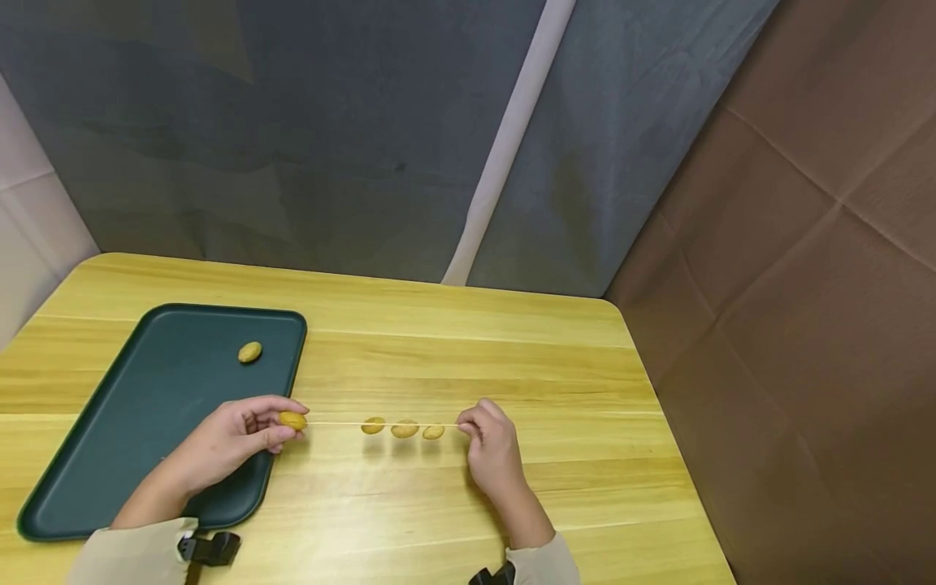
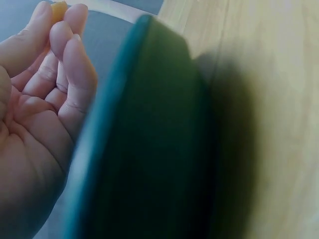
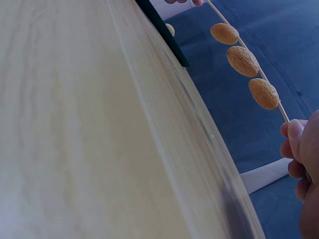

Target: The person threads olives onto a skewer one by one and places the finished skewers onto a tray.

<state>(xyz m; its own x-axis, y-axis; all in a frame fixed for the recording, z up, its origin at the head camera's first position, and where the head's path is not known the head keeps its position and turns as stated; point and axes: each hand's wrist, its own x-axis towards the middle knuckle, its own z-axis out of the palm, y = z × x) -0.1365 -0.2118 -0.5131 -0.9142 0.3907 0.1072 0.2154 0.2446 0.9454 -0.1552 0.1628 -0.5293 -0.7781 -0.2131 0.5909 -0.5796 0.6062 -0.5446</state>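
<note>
My right hand (image 1: 497,455) pinches one end of a thin pale skewer (image 1: 336,423), held level above the table. Three oval yellow-brown pieces with wrinkled skin, the middle one (image 3: 243,60) among them, are threaded along it. Between thumb and fingers, my left hand (image 1: 237,435) pinches another such oval piece (image 1: 292,420) at the skewer's other end. Whether the tip has entered that piece I cannot tell. One more oval piece (image 1: 250,352) lies in the dark green tray (image 1: 168,357). In the left wrist view, the pinched piece (image 2: 59,11) is partly hidden by fingers.
The tray stands at the left of the wooden table (image 1: 439,512), its right rim under my left hand. Grey cloth (image 1: 329,146) hangs behind the table, crossed by a white strip (image 1: 512,122). Brown cloth (image 1: 819,325) hangs along the right side.
</note>
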